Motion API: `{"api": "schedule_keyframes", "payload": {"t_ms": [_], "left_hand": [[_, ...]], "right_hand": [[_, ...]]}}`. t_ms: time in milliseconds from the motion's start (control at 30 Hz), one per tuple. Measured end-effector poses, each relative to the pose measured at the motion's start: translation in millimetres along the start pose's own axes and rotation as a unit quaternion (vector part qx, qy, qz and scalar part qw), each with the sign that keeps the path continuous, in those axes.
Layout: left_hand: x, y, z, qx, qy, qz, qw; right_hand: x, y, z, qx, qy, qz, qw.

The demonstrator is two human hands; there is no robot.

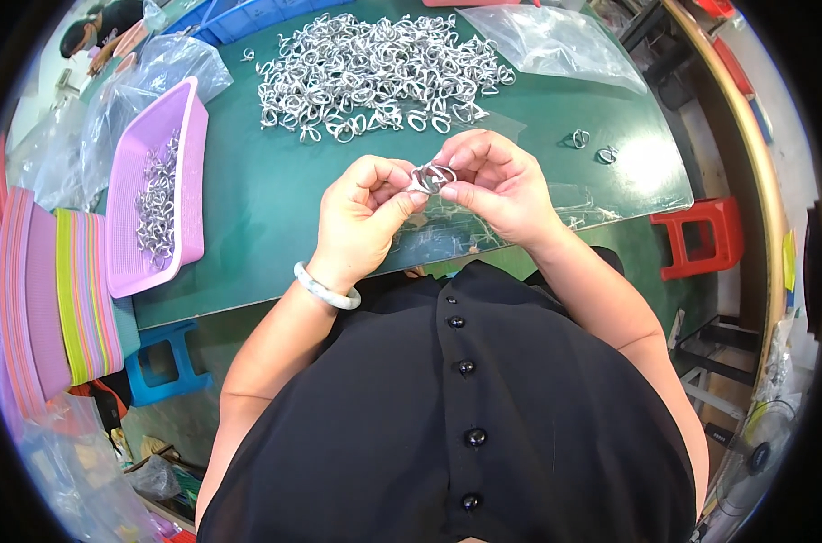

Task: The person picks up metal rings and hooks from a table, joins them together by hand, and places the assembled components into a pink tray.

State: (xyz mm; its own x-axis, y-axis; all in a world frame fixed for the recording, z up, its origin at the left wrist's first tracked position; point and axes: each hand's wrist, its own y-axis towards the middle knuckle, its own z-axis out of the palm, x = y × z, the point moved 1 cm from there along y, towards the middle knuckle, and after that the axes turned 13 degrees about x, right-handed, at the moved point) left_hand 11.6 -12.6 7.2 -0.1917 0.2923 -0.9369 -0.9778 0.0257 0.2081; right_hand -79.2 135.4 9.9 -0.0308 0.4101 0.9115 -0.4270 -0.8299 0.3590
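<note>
As silver metal piece (434,177) sits between them, left hand (358,210) and right hand (504,185) pinch opposite sides

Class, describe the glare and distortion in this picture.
Head view: a pale glare patch on the green table, toward its right end; bright highlights on the clear bag at upper right; the wooden edge at far right bows, corners go black.

L hand (361,213) & R hand (506,190) both cover bits of the metal pc (434,178), finer detail too small to tell! Far metal pile (375,77): underside's buried. Far L, co-worker (117,20) cut off by pic edge, blue bin (234,20) too.
</note>
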Motion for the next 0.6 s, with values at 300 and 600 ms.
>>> {"api": "schedule_keyframes", "payload": {"t_ms": [300, 600], "left_hand": [[-2.6, -6.8, 0.0, -0.018, -0.051, 0.004, 0.999], [3.0, -8.4, 1.6, -0.034, -0.155, -0.024, 0.987]], "right_hand": [[5.2, 2.6, 9.7, 0.027, -0.162, -0.078, 0.983], [8.3, 1.7, 9.6, 0.024, -0.298, -0.076, 0.951]]}}
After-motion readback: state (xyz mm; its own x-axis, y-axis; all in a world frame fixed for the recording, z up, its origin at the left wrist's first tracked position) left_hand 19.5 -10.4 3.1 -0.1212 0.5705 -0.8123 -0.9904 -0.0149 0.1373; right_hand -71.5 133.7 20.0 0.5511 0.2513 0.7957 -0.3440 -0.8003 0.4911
